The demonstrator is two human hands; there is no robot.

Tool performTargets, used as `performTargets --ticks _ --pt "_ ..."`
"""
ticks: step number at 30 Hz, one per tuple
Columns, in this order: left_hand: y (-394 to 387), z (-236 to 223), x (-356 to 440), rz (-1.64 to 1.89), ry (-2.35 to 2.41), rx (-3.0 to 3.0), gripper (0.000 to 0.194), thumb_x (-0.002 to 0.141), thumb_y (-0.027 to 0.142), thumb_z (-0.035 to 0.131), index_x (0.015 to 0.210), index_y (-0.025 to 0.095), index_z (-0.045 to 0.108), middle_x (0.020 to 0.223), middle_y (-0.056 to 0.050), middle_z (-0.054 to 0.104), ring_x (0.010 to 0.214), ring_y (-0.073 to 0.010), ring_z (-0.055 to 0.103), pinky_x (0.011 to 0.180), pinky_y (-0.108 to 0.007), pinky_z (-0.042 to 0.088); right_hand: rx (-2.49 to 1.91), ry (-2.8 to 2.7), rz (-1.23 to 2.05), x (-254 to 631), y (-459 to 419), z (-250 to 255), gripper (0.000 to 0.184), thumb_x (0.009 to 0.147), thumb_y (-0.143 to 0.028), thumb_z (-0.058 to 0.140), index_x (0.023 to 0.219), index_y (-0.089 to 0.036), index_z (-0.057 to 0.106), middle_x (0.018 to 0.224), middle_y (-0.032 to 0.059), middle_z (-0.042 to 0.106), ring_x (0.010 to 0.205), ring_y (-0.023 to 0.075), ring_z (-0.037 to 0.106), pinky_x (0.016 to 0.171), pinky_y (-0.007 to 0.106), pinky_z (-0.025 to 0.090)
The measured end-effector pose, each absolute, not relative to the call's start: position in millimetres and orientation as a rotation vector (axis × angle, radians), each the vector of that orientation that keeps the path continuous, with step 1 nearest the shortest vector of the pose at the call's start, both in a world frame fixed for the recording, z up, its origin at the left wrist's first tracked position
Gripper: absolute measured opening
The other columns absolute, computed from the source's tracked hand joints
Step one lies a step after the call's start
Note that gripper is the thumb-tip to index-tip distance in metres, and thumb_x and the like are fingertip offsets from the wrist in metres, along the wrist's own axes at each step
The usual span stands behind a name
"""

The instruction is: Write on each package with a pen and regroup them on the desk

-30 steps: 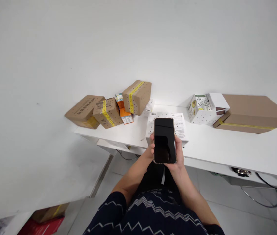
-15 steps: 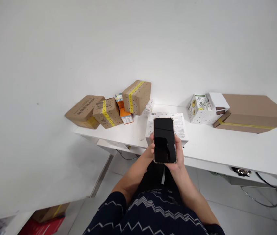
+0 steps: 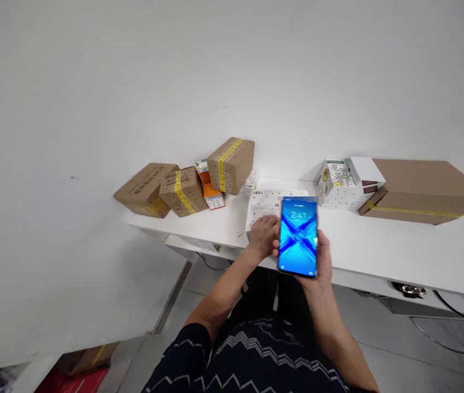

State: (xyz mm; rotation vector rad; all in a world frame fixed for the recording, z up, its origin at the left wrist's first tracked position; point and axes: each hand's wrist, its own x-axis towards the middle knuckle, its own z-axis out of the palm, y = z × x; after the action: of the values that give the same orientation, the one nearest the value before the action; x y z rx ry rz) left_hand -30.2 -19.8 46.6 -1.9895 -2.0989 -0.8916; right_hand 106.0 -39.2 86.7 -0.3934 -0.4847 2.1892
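My right hand [image 3: 322,259] holds a smartphone [image 3: 298,237] upright from below, its fingertips wrapped round the left edge. The phone's screen is lit with a blue picture and a clock. To its left, my left hand [image 3: 262,237] has its back up and its fingers curled over the near part of a white printed box [image 3: 262,204]. Whether those fingers grip anything is hidden. The phone covers the right part of this box.
Brown taped cartons [image 3: 232,166] and an orange box [image 3: 210,191] stand at the left of the white table [image 3: 399,245]. On the right are a white printed box [image 3: 336,185], a small white box [image 3: 365,172] and a large brown carton [image 3: 424,188]. Black cables [image 3: 461,308] hang below.
The phone's screen has gone from dark to lit. My right hand has carried the phone to the right. My left hand has come into fuller view beside it, over the white box.
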Motion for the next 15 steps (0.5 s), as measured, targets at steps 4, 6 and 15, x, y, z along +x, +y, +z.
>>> performTargets --ticks 4,6,15 --pt "-22.7 58.5 -60.6 -0.751 -1.749 -2.340 0.037 0.086 0.045 0.056 0.116 0.027 0.067 0.126 -0.005 0.065 0.126 -0.0302 0.051 0.110 -0.056 0.033 -0.778 -0.627 1.638 162.7 -29.2 74.9 0.064 0.074 -0.065 0.054 0.121 -0.022 0.060 0.113 0.0105 0.067 0.089 0.0271 0.067 0.076 0.044 0.055" --pt "-29.1 58.5 -76.7 -0.674 -1.763 -2.364 0.048 0.085 0.047 0.058 0.129 0.028 0.058 0.140 -0.005 0.054 0.135 -0.0351 0.039 0.110 -0.060 0.030 -1.082 -0.704 1.296 192.5 -21.2 60.1 0.066 0.074 -0.065 0.054 0.124 -0.022 0.059 0.112 0.0084 0.066 0.088 0.0242 0.066 0.076 0.040 0.053" --pt "-17.9 49.9 -61.9 -0.605 -2.107 -2.054 0.051 0.087 0.044 0.054 0.133 0.021 0.054 0.139 -0.013 0.052 0.129 -0.0411 0.040 0.085 -0.050 0.054 -2.216 -1.522 0.074 251.7 13.0 -26.5 0.058 0.086 -0.046 0.048 0.135 -0.015 0.054 0.114 0.0213 0.061 0.100 0.0356 0.056 0.083 0.047 0.041"
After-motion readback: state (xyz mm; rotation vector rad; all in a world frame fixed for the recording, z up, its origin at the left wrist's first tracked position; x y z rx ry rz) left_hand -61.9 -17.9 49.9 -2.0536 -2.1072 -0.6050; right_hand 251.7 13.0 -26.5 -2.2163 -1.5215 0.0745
